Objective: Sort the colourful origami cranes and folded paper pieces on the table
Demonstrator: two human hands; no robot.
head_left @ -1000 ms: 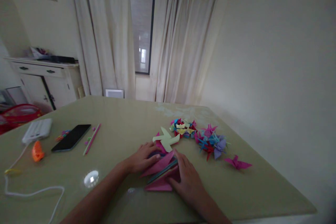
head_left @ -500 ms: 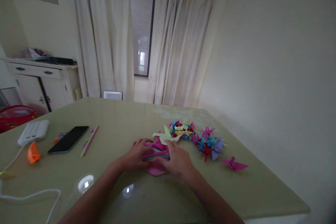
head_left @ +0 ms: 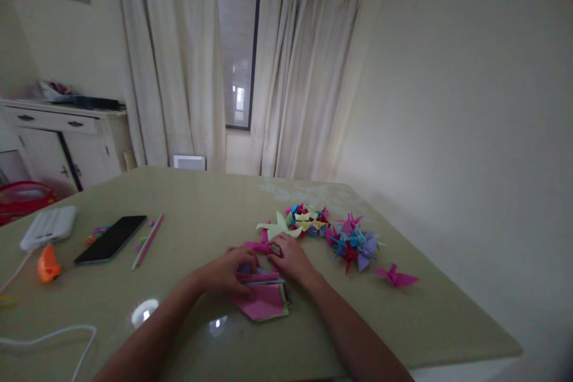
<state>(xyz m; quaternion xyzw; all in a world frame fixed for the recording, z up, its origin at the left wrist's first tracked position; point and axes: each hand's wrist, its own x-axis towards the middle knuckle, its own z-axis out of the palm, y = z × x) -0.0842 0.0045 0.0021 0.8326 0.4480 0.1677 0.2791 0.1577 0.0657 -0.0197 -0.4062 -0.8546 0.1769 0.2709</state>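
A stack of coloured origami paper [head_left: 264, 301], pink on top and bent upward at its near part, is gripped by my left hand [head_left: 228, 274]. Its thumb lies on the near side, and the fingers curl over the far side. Just beyond, my right hand [head_left: 292, 255] is closed with thumb and fingertips at a pink folded paper [head_left: 257, 246], whose shape is partly hidden by both hands. A pale green paper crane [head_left: 280, 225] stands right behind the right fingers.
Several coloured paper cranes [head_left: 353, 242] cluster at the right, with a lone pink crane [head_left: 396, 277] nearer the table edge. Leftward lie a phone [head_left: 111, 239], two thin sticks [head_left: 150, 242], an orange object [head_left: 48, 264], a white box-like device [head_left: 49, 227] and a white cable [head_left: 54, 331].
The paper stack has come nearer, with my left hand still on it. My right hand has left the stack's right side and moved slightly away from me, to the pink folded paper.
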